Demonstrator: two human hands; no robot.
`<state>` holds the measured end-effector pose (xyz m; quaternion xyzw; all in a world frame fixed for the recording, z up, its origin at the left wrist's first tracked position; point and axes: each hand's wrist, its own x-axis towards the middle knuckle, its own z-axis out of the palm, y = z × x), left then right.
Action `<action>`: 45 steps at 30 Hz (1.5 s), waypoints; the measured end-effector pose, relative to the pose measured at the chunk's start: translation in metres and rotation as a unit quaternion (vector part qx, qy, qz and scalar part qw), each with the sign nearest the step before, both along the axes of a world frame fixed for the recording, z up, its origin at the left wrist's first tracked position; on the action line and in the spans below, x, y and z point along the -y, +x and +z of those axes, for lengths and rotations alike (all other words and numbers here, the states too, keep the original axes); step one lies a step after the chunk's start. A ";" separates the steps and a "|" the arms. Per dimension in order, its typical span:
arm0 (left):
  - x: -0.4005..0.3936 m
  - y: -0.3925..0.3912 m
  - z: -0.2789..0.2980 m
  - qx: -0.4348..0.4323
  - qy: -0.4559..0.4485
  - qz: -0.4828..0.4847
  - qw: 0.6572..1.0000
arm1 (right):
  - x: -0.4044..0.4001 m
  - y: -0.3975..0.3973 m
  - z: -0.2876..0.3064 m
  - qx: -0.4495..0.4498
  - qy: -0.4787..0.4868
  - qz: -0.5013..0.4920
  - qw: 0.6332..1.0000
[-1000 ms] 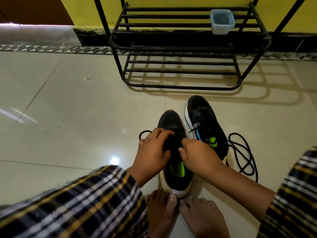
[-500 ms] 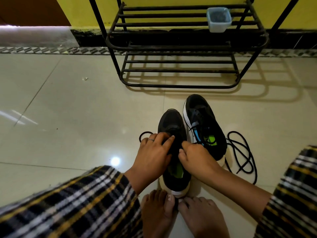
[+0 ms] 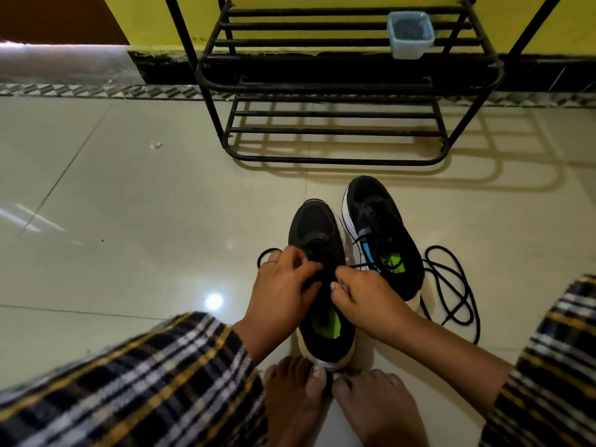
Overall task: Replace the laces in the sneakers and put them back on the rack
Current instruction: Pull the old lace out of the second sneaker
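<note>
- The left hand (image 3: 283, 285) was over the lace area of the near sneaker (image 3: 317, 240), fingers curled and pinching there; what they held could not be made out.
- The right hand (image 3: 364, 293) was opposite it, fingers curled, apparently pinching a black lace (image 3: 358, 265).
- The near sneaker stood on the floor (image 3: 129, 221), heel touching the bare toes (image 3: 317, 375).
- The second sneaker (image 3: 380, 233) stood just beside it.
- A loose lace (image 3: 451, 285) lay coiled on the floor at the second sneaker's right.
- The rack (image 3: 335, 85) stood at the wall, holding a small container (image 3: 410, 35).

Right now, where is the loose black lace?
In the head view, the loose black lace lies coiled on the floor tiles, right of the right-hand sneaker.
</note>
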<state>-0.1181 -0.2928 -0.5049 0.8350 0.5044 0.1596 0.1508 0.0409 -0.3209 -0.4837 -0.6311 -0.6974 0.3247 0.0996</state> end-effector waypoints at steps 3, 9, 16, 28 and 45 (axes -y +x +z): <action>-0.002 0.000 0.002 0.060 -0.024 0.019 0.998 | 0.001 0.000 0.002 0.004 -0.003 0.010 1.000; -0.001 -0.002 0.009 0.206 -0.173 0.111 0.957 | 0.000 0.003 0.002 -0.008 -0.007 -0.003 1.000; -0.018 -0.009 0.020 0.359 -0.298 0.281 0.839 | 0.003 0.003 -0.003 -0.022 -0.011 -0.031 0.999; -0.013 -0.004 0.021 -0.036 -0.006 -0.022 0.999 | -0.001 0.003 -0.004 0.009 -0.008 0.010 1.000; -0.022 -0.048 -0.007 0.210 -0.163 0.251 0.931 | -0.002 0.003 0.003 -0.005 -0.012 0.020 1.000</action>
